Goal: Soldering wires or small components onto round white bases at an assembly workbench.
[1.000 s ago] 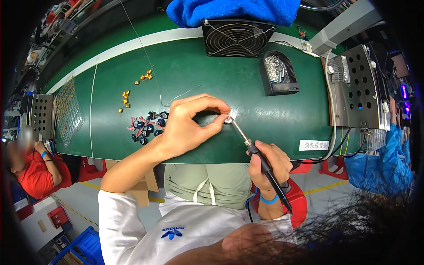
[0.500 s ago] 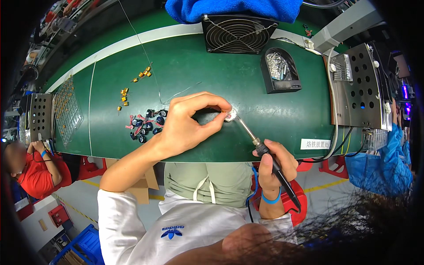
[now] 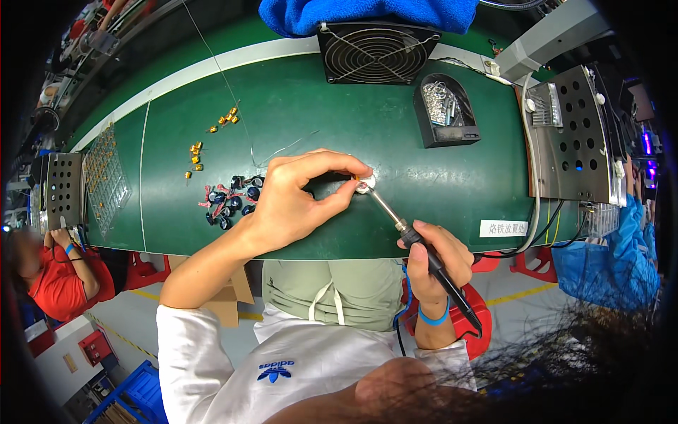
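Note:
My left hand [image 3: 300, 194] is closed in a pinch, thumb and forefinger at the edge of a small round white part [image 3: 367, 183]. A speck of orange shows by the fingertips; the fingers partly hide what is there. My right hand [image 3: 439, 263] grips a soldering iron [image 3: 422, 244] by its black handle, and the metal tip meets or nearly meets the white part. Left of my left hand lies a pile of small dark round parts [image 3: 234, 201] with reddish wires. Beyond them, small yellow components [image 3: 196, 155] lie in loose groups. A thin strand of wire [image 3: 286, 148] hangs and curls behind my left hand.
A black fan [image 3: 378, 53] stands at the back, near a blue cloth [image 3: 367, 15]. A black holder [image 3: 446, 109] with metal shavings sits at the right back. Perforated metal boxes [image 3: 578, 134] flank the green table [image 3: 339, 113]. A clear tray [image 3: 107, 177] lies left. Co-workers sit at both sides.
The soldering iron and my right hand have shifted slightly left, with the tip now over the white part. My left hand stays in nearly the same pinch.

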Motion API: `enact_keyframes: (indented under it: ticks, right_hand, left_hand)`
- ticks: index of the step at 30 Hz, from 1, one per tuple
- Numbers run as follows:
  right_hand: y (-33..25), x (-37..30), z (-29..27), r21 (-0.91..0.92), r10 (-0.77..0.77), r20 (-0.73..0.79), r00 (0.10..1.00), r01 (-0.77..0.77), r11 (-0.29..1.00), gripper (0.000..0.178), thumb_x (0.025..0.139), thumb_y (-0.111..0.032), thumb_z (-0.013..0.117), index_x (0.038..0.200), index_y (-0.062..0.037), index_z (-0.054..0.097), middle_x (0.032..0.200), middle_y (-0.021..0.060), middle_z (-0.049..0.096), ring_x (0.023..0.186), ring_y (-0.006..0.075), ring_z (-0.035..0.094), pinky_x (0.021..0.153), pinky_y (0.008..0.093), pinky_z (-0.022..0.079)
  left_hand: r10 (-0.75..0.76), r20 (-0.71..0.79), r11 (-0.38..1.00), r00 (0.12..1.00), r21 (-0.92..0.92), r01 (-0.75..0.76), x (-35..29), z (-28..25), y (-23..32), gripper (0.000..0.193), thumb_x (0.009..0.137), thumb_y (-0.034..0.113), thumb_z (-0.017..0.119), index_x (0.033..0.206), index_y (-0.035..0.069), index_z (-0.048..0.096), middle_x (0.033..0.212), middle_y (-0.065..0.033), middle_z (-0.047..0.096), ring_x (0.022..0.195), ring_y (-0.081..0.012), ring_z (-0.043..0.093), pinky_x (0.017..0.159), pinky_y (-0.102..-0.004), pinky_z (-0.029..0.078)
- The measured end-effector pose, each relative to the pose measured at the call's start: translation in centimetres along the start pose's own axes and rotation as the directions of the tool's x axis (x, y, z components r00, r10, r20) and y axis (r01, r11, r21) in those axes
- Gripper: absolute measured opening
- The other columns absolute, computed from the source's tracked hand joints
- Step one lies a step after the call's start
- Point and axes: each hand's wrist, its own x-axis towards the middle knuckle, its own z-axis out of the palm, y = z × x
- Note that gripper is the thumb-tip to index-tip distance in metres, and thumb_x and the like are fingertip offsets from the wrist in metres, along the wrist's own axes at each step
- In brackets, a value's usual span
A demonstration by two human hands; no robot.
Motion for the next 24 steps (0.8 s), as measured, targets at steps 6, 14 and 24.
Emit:
enact_keyframes:
  ticks: [6, 14, 24]
  right_hand:
    - [0.02, 0.03, 0.01, -0.016, -0.002, 0.005, 1.000, 0.002, 1.000, 0.029, 0.095, -0.020, 0.069, 0.103, 0.0085, 0.069, 0.069, 0.0153, 0.071, 0.062, 0.0235, 0.072, 0.058, 0.0295, 0.055]
    - [-0.16, 0.14, -0.06, -0.019, 0.005, 0.017, 1.000, -0.005, 1.000, 0.028, 0.094, -0.018, 0.069, 0.103, 0.0084, 0.069, 0.071, 0.0147, 0.072, 0.062, 0.0235, 0.073, 0.059, 0.0294, 0.055]
    - [-0.01, 0.05, -0.06, -0.010, -0.014, 0.005, 1.000, 0.014, 1.000, 0.029, 0.095, -0.019, 0.068, 0.104, 0.0086, 0.069, 0.071, 0.0155, 0.072, 0.063, 0.0238, 0.073, 0.059, 0.0296, 0.055]
  left_hand:
    - [0.004, 0.002, 1.000, 1.000, 0.015, -0.004, 0.06, -0.03, 0.01, 0.024, 0.087, -0.013, 0.070, 0.109, -0.006, 0.073, 0.110, -0.0160, 0.077, 0.103, -0.0227, 0.075, 0.094, -0.0325, 0.060]
    - [0.026, 0.001, 0.999, 1.000, 0.028, -0.026, 0.15, -0.08, 0.13, 0.024, 0.086, -0.012, 0.070, 0.109, -0.005, 0.073, 0.110, -0.0156, 0.077, 0.102, -0.0230, 0.075, 0.092, -0.0324, 0.060]
    - [0.026, 0.005, 0.999, 1.000, 0.035, -0.027, 0.17, -0.03, 0.11, 0.023, 0.086, -0.012, 0.071, 0.108, -0.005, 0.074, 0.110, -0.0152, 0.077, 0.102, -0.0228, 0.075, 0.092, -0.0321, 0.060]
